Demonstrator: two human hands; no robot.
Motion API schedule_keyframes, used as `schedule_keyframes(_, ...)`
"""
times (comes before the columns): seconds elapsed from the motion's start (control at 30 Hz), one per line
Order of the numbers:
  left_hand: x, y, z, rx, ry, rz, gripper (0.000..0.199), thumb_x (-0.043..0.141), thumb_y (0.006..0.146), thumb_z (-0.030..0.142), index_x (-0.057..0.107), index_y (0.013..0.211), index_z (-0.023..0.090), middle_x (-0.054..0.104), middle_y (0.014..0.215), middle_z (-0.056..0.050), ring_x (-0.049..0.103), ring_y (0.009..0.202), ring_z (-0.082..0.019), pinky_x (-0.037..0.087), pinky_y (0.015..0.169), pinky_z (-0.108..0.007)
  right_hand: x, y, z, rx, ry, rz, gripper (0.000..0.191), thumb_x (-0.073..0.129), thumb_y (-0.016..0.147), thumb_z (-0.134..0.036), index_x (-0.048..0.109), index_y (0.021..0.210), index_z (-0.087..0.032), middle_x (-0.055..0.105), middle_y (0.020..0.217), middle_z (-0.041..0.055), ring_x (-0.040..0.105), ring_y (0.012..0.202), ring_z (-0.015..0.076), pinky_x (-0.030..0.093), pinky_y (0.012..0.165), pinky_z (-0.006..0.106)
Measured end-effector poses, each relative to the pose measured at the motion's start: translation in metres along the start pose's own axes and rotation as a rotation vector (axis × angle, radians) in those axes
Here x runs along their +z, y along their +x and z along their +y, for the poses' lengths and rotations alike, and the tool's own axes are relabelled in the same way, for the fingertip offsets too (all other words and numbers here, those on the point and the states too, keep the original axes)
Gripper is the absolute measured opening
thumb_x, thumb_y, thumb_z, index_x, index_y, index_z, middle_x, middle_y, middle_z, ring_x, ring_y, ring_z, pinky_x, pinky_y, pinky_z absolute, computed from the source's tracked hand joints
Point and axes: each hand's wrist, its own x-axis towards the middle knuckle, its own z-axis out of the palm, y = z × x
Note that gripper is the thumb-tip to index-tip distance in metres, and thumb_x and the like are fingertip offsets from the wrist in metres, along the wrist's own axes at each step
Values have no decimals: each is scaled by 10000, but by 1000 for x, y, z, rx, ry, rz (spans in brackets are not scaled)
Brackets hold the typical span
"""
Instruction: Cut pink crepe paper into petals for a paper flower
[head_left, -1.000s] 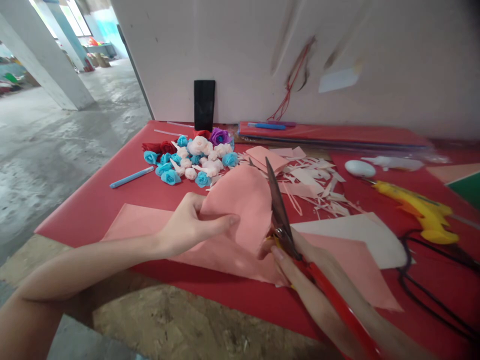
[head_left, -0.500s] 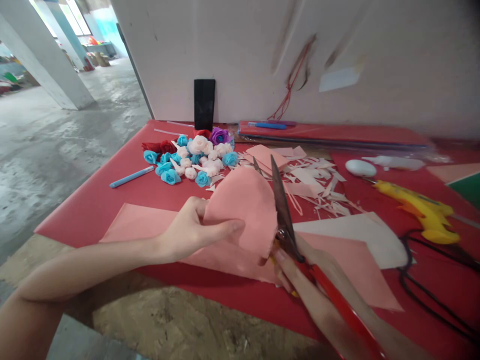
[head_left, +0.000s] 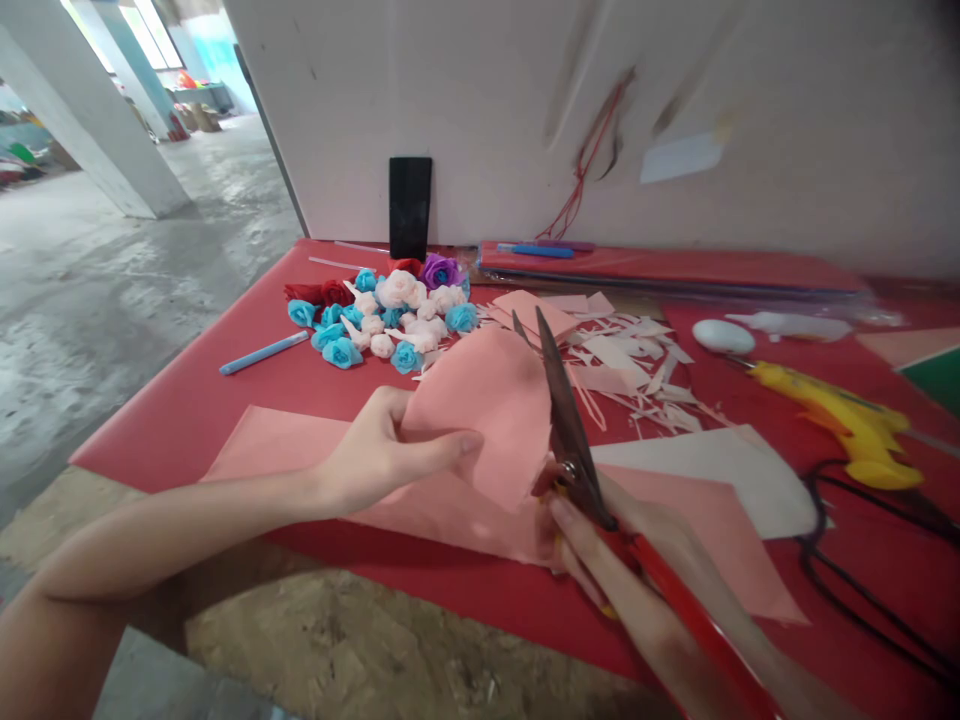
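Observation:
Pinched between thumb and fingers, a rounded piece of pink paper is held up by my left hand over the table. Its thumb lies flat on the near face; the other fingers are mostly behind the sheet. My right hand is closed on red-handled scissors. The scissor blades stand parted along the paper's right edge, pointing away from me. A small curl of paper shows near the scissor pivot. Below lies a larger pink sheet, partly under my left forearm, with a white sheet to the right.
Paper roses and a blue pen lie at the left. Behind the scissors are paper scraps. A yellow glue gun with a black cord rests at the right. A black phone leans on the white board.
The paper has shifted slightly left and turned a little. The scissor blades look a bit closer together, and a strip now curls at the paper's lower right edge.

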Motion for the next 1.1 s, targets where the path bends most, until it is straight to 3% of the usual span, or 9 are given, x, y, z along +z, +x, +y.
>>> schedule_keyframes(0.13, -2, 1, 0, -15, -36, -10, 329, 622, 683, 260, 479, 411, 143, 278, 397, 65, 210, 384, -33, 228, 338, -197, -1, 0, 5, 12, 70, -42, 149, 354, 900, -334, 476, 878, -253, 425, 466, -25, 403, 350, 122, 333, 343, 263)
schedule_keyframes(0.27, -4, 1, -3, -5, -34, 1, 354, 632, 687, 287, 460, 411, 147, 317, 418, 47, 258, 403, -45, 213, 355, -210, -1, 0, 6, 17, 105, -58, 205, 340, 907, -337, 426, 749, -238, 420, 455, -19, 378, 351, 111, 308, 355, 269)
schedule_keyframes(0.4, -5, 2, -6, 8, -69, 33, 435, 628, 696, 307, 342, 399, 168, 227, 424, 63, 183, 408, -37, 159, 359, -217, -1, 1, 3, 29, 129, -54, 242, 347, 912, -370, 429, 736, -226, 407, 439, -27, 371, 346, 99, 299, 352, 255)
schedule_keyframes(0.6, -7, 2, -5, 20, -55, 26, 442, 630, 691, 311, 314, 415, 171, 227, 444, 59, 207, 422, -39, 156, 378, -220, -1, -2, -4, 65, 180, 25, 320, 336, 906, -461, 477, 795, -196, 445, 464, -27, 382, 349, 92, 274, 317, 223)
schedule_keyframes(0.77, -13, 6, -1, 23, 26, 28, 542, 638, 666, 312, 163, 432, 198, 142, 446, 69, 144, 416, -27, 89, 386, -239, -1, -4, -10, 66, 170, 61, 248, 393, 872, -384, 428, 700, -208, 467, 458, -26, 387, 327, 89, 268, 304, 214)
schedule_keyframes(1.1, -24, 10, 4, 12, 143, -19, 430, 614, 649, 272, 249, 439, 185, 205, 452, 62, 196, 414, -28, 116, 374, -218, -4, -5, -4, 61, 188, 33, 308, 419, 872, -460, 479, 725, -197, 474, 450, -19, 417, 333, 98, 291, 300, 209)
